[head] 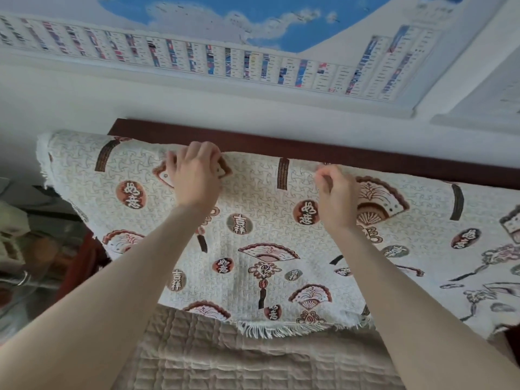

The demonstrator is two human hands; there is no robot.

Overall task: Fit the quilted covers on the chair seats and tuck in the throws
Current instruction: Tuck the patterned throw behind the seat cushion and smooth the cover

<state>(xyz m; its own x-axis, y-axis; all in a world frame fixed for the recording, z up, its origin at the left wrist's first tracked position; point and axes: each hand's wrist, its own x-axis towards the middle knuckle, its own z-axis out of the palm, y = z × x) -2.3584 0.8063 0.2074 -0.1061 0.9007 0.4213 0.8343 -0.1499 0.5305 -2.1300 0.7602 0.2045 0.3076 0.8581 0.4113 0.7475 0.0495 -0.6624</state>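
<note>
Your left hand [194,171] and right hand [336,190] pinch the throw [253,235] below the backrest rail [309,153]; pull it evenly, then tuck.

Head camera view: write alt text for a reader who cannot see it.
Two bare hands, left hand and right hand, grip the top edge of a patterned throw draped over a dark wooden backrest. Its fringed lower edge hangs over a beige quilted cover, and a map poster hangs on the wall above.
</note>
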